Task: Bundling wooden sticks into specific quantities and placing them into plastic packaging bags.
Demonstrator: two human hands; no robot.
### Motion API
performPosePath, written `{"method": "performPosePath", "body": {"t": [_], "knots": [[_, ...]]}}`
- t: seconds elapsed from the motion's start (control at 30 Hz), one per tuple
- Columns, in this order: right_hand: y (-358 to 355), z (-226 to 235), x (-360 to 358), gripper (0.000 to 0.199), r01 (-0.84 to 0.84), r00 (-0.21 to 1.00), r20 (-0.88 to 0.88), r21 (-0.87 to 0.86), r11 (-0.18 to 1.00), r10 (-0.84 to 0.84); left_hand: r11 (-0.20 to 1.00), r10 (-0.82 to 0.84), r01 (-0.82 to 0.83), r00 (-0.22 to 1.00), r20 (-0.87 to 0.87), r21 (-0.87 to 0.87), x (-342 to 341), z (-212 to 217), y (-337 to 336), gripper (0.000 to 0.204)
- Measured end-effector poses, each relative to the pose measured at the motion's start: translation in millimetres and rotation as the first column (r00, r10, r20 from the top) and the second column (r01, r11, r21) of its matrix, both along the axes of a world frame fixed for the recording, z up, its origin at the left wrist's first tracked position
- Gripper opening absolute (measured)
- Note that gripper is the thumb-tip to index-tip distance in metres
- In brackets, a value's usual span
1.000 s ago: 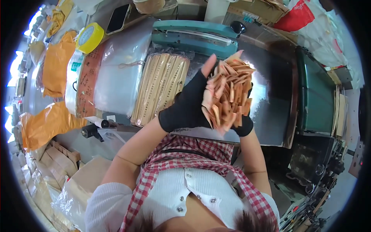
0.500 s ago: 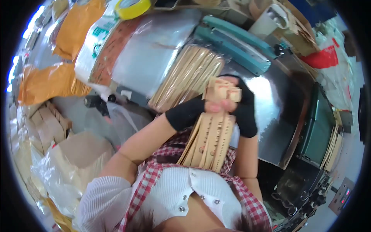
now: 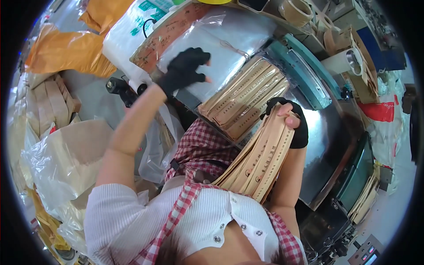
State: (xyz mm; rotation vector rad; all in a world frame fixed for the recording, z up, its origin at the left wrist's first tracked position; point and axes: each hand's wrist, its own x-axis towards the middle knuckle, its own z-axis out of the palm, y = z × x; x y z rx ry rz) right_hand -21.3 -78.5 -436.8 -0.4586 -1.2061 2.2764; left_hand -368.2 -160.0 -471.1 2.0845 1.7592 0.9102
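My right hand, in a black fingerless glove, grips the upper end of a bundle of long tan printed strips. The bundle fans out below it and slants down toward my chest. Above a stack of clear plastic bags, my left hand is raised in a matching glove, its fingers apart and nothing in them. Between the hands lies a clear-wrapped pack of similar tan strips, resting on the work surface.
Beyond the wrapped pack stands a teal bag sealer. Rolls of tape and a white cylinder sit at the far right. Orange bags and a large plastic-wrapped package are on the left. A dark green machine stands right.
My left hand has let go of the bundle and swung out left over the plastic bags. My right hand keeps hold of the strips, now slightly further right.
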Motion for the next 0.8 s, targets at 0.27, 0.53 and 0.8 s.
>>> {"method": "performPosePath", "body": {"t": [0.27, 0.53, 0.8], "knots": [[-1.6, 1.9, -17.5, 0.031, 0.008, 0.999, 0.047, -0.130, 0.991, -0.002, 0.957, -0.057, 0.112, 0.977, 0.204, -0.267, -34.4, -21.1, 17.7, 0.014], [3.4, -4.2, -24.3, 0.029, 0.028, 0.993, 0.121, -0.130, 0.991, -0.012, 0.999, -0.020, 0.023, 0.997, 0.071, -0.035, -28.9, -33.2, 12.5, 0.017], [16.3, -14.7, -49.8, 0.023, -0.071, 0.968, 0.238, -0.029, 0.997, 0.076, 0.959, 0.239, -0.023, 0.598, 0.765, -0.282, 100.0, 28.3, 18.2, 0.017]]}}
